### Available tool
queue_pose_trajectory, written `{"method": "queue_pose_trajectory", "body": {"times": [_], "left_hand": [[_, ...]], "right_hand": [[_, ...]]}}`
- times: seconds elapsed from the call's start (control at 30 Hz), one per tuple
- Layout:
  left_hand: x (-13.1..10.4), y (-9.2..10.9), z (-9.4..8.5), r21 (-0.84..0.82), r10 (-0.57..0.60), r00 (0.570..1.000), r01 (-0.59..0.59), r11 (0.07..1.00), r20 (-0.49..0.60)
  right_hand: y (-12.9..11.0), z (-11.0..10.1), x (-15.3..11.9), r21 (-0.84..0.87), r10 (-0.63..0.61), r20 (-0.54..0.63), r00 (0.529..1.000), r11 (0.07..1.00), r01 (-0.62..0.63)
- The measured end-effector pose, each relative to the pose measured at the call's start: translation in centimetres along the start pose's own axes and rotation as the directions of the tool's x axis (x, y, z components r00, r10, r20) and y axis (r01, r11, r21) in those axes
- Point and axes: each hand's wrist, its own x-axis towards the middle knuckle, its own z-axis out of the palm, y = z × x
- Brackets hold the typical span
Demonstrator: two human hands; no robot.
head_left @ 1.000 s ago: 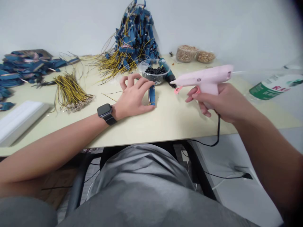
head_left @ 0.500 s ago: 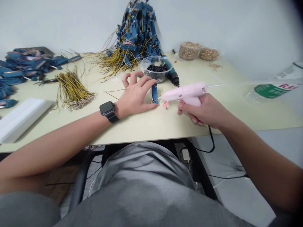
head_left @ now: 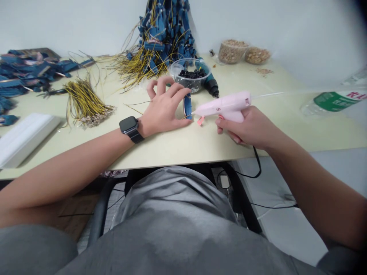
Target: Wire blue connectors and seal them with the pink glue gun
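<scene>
My left hand (head_left: 164, 105), with a black watch at its wrist, pinches a small blue strip-shaped piece (head_left: 187, 107) between thumb and fingertip, one at each end. Thin yellow and black wires (head_left: 134, 104) stick out to the left from under this hand. In my right hand (head_left: 252, 128) is a pink hot glue gun (head_left: 226, 105), its fingers wrapped round the handle. The gun's nozzle points left and is at the right side of the blue piece, near its lower end; whether it touches, I cannot tell. A clear glue stick runs out of the gun's back.
Behind my hands stand a clear tub of small black parts (head_left: 193, 76), a teal power tool (head_left: 211, 84) and a heap of wired blue pieces (head_left: 164, 38). Left are a yellow-black wire bundle (head_left: 86, 100) and a white block (head_left: 27, 139). A bottle (head_left: 332, 101) lies right.
The whole view has shifted slightly, so the table sits higher in the picture. Both hands keep their holds, and the nozzle stays by the blue piece.
</scene>
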Motion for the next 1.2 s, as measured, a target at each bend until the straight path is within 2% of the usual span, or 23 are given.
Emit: {"method": "queue_pose_trajectory", "body": {"times": [0.5, 0.8, 1.2], "left_hand": [[0.1, 0.1, 0.1, 0.012, -0.001, 1.0, 0.001, 1.0, -0.006], [0.1, 0.1, 0.1, 0.013, -0.009, 1.0, 0.009, 1.0, -0.001], [0.1, 0.0, 0.2, 0.007, 0.008, 1.0, -0.008, 1.0, -0.008]], "right_hand": [[-0.3, 0.2, 0.0, 0.001, 0.022, -0.002, 1.0, 1.0, -0.021], [0.8, 0.1, 0.7, 0.044, 0.009, 0.016, 1.0, 0.999, -0.01], [0.8, 0.1, 0.7, 0.034, 0.013, 0.024, 1.0, 0.999, -0.014]]}}
